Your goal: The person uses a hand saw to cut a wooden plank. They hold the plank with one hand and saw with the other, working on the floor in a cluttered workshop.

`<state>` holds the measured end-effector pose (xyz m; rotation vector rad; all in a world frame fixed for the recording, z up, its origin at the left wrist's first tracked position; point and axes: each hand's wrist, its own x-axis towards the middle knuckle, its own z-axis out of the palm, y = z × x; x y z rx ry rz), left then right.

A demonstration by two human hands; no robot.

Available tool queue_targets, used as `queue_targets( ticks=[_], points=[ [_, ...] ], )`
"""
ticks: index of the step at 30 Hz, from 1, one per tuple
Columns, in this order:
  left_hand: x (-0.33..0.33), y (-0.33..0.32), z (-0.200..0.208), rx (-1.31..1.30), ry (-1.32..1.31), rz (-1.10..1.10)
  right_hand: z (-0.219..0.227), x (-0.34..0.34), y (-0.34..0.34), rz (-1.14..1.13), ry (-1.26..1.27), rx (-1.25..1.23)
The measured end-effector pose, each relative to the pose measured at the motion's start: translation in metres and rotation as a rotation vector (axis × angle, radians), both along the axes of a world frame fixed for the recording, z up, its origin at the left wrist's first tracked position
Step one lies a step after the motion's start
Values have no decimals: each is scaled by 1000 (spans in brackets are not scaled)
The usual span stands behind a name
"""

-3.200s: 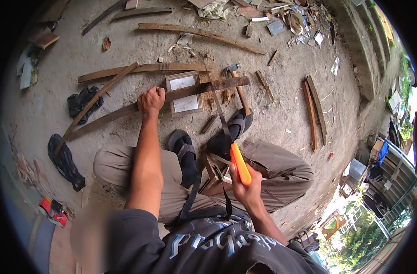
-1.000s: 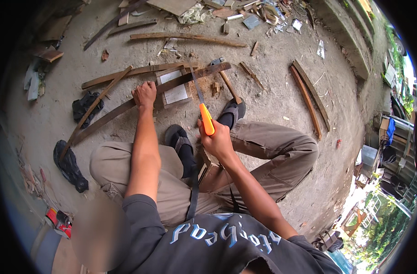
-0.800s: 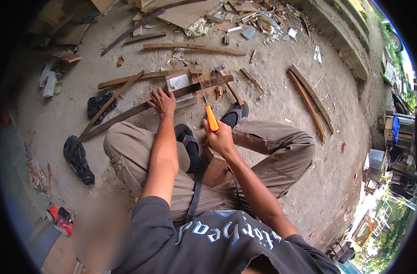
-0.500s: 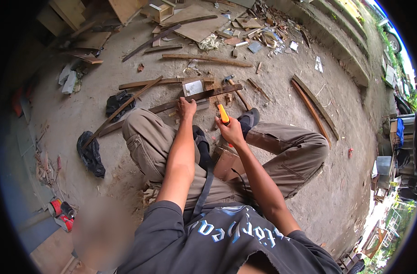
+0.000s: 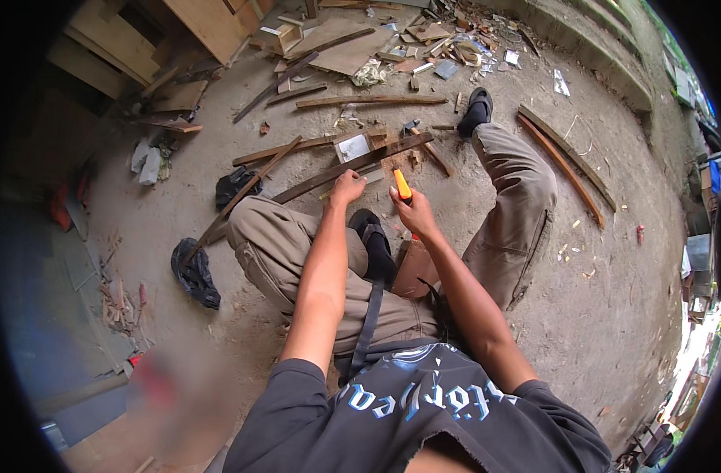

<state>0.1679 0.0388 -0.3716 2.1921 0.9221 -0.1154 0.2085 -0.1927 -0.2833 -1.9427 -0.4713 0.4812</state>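
Note:
My right hand (image 5: 414, 209) is closed round an orange-yellow tool (image 5: 402, 185), its end pointing away from me; its exact kind is unclear. My left hand (image 5: 347, 189), fingers curled, sits at the near side of a long dark wooden plank (image 5: 329, 180). Whatever those fingers may hold is too small to make out. A short greyish board (image 5: 371, 173) lies just beyond the fingertips. Behind the plank is a block with a white face (image 5: 352, 148). A hammer (image 5: 433, 150) rests on the ground right of the plank's far end.
A reddish-brown block (image 5: 414, 272) stands between my legs. Black plastic bags (image 5: 195, 274) lie left of my knee. Two long wood strips (image 5: 565, 162) are on the right. Scrap and rubble (image 5: 459, 51) pile up near the concrete steps (image 5: 589, 55).
My right leg has stretched forward and out. My left hand has come off the dark plank toward me. The orange-yellow tool stays in my right hand, and the view has shifted.

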Motion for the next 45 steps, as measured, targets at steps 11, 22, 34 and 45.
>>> queue_targets(
  ticks=[11,22,34,45],
  points=[
    [-4,3,15,307,134,41,9,1,-7,14,114,40],
    [64,45,-69,411,206,233,5,17,-2,48,124,-161],
    [54,52,-87,565,65,174,51,19,-26,-4,101,-229],
    [56,51,-81,535,100,176,48,20,-28,-27,112,-223]
  ],
)
